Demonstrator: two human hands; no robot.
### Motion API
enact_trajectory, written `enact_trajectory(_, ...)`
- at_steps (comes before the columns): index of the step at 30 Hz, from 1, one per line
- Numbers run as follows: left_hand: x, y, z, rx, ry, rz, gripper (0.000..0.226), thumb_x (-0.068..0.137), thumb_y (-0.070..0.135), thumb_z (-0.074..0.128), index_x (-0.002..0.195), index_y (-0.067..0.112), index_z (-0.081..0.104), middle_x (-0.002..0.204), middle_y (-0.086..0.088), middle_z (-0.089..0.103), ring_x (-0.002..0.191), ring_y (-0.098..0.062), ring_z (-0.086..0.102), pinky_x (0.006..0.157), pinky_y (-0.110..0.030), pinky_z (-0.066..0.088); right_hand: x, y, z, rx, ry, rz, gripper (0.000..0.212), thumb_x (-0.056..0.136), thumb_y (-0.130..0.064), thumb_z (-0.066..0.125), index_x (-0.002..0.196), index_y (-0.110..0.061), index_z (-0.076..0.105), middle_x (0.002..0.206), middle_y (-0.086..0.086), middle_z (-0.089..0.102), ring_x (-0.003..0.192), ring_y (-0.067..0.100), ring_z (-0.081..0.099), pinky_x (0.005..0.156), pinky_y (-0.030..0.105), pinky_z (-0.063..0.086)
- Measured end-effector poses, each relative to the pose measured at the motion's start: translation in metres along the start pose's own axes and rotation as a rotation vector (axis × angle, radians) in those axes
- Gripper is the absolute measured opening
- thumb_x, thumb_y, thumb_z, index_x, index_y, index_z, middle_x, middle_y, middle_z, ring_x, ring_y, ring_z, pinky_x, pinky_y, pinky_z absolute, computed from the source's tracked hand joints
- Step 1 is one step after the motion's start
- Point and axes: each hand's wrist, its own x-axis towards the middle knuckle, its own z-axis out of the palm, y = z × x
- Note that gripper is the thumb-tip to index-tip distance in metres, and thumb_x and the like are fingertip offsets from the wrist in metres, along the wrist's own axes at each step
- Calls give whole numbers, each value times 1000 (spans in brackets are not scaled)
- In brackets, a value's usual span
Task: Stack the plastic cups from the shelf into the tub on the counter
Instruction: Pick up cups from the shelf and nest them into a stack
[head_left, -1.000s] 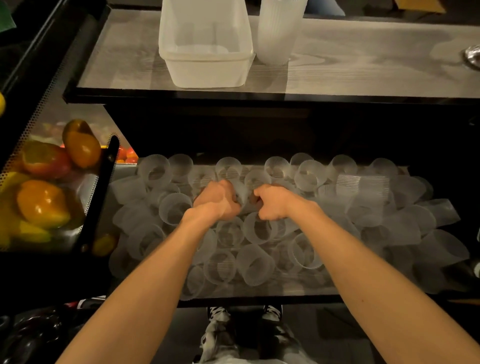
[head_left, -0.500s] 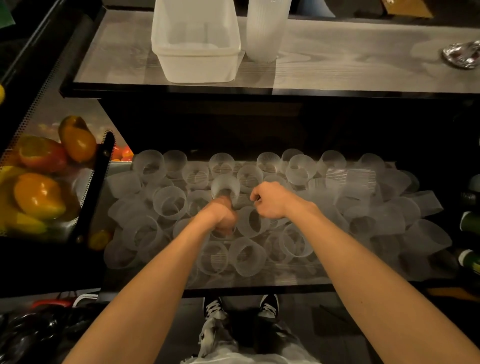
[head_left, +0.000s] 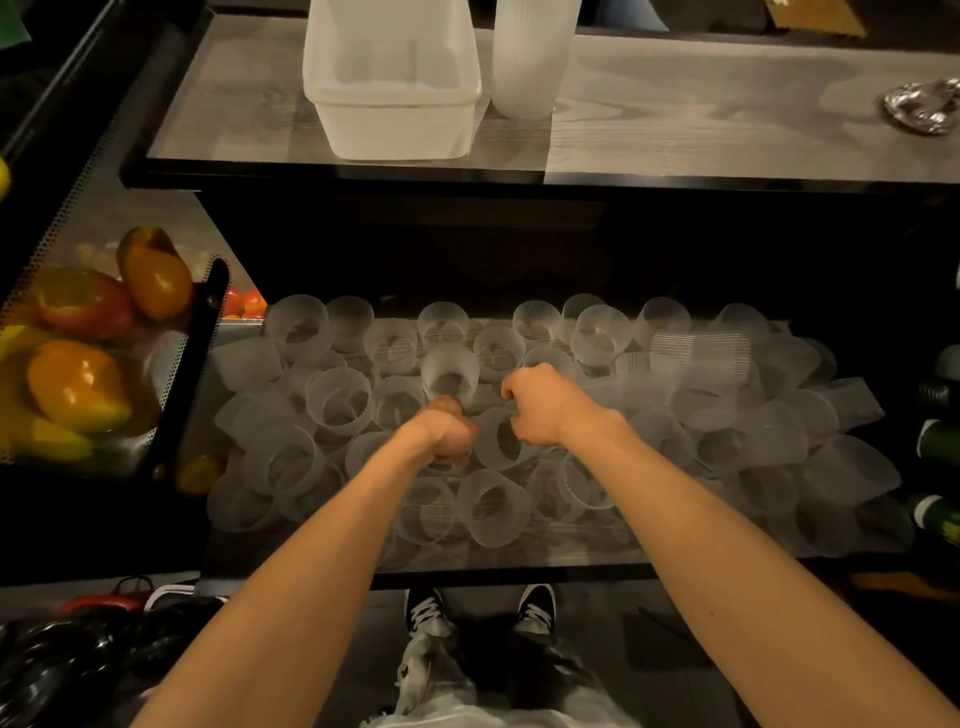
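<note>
Head view: your left hand (head_left: 448, 434) grips 1 cup (head_left: 450, 371) by its base over the shelf (head_left: 519, 564). Your right hand (head_left: 540, 408), curled just beside, has parted from it since 1 second ago; its hold I cannot tell. Likely 1 cup is freed for the tub (head_left: 395, 98), well beyond both hands on the bench (head_left: 727, 130).

Counter (head_left: 727, 119): grey wood-grain top, black edge, 12 o'clock. On it:
- white tub (head_left: 389, 124) at 11 o'clock
- upright stack of ribbed cups (head_left: 530, 62) just beside tub, at its 3 o'clock
- crumpled foil (head_left: 924, 106) well apart, 2 o'clock

Shelf (head_left: 519, 564) below counter, centre: wire-grid deck under loose heap of translucent plastic cups (head_left: 337, 400). Most lie on sides, few upright along 12 o'clock edge.

Floor (head_left: 587, 613): dark, 6 o'clock, two sneakers (head_left: 426, 608) standing on it.
</note>
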Motion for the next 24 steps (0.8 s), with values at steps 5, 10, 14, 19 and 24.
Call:
enact_trajectory(5,-3,-1,-2,-51,-31,-15,25,89,4,58,111,1,69,95,-17,76,77,-30,71,62,-32,50,-2,-7,2,-81,27,4,19,83,9,52,84,-10,56,81,9,57,78,30,58,64,35,47)
enact_trajectory(10,-12,5,-8,-62,-29,21,28,89,1,53,111,-1,69,92,-17,76,78,-27,73,59,-31,52,-1,-4,-5,-25,61,13,21,81,5,56,96,-4,68,90,14,67,84,32,65,69,40,59)
enact_trajectory(14,-27,18,-26,-121,-41,56,24,96,2,52,118,5,61,108,-18,73,90,-28,78,82,-37,63,1,-1,-21,68,113,0,33,79,1,60,108,-7,72,104,13,73,93,30,70,81,46,63)
enact_trajectory(19,-46,33,-62,-313,29,135,18,101,1,55,102,16,64,105,-8,68,88,-24,79,84,-40,64,4,-4,-44,180,234,-31,25,83,-1,56,99,-14,71,98,2,70,84,18,67,71,33,61)
enact_trajectory(24,-44,27,-83,-405,249,233,21,101,8,56,111,22,68,111,-2,66,86,-18,76,72,-27,59,13,-11,-44,418,358,-39,28,93,-5,54,111,-20,67,86,-5,68,80,11,67,65,22,51)
